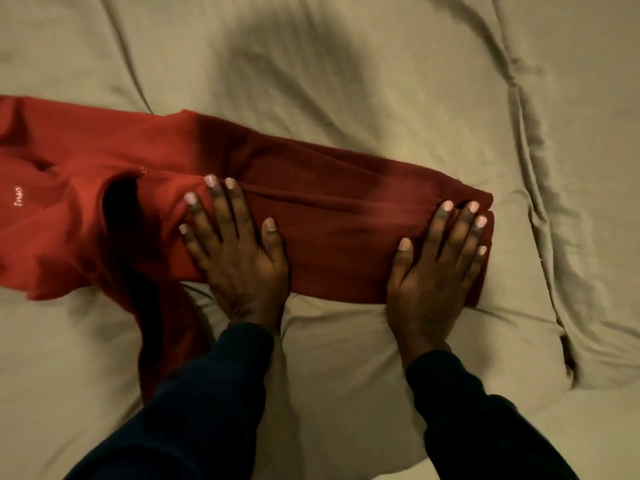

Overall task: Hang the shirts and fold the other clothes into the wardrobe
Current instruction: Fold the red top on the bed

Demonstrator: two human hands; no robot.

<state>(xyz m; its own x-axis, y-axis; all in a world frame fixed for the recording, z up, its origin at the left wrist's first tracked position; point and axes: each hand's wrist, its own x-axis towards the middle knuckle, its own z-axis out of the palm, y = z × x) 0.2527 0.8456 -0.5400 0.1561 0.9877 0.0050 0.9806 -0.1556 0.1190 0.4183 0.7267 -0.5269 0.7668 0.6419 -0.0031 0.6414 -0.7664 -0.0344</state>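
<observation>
Lengthwise left-right: red garment [329, 216] w/ collar end left, on comforter [381, 81].

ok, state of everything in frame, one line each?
Red fleece garment: lying on the bed, partly folded, its right end doubled over.
Left hand: fingers straight, pressing flat on the garment.
Right hand: fingers straight, pressing the folded right end.
Beige quilted bedcover: rumpled, under the garment.

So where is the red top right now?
In the head view the red top lies spread on the beige bedcover, from the left edge to the middle. The left hand and right hand press flat on its folded part.
</observation>
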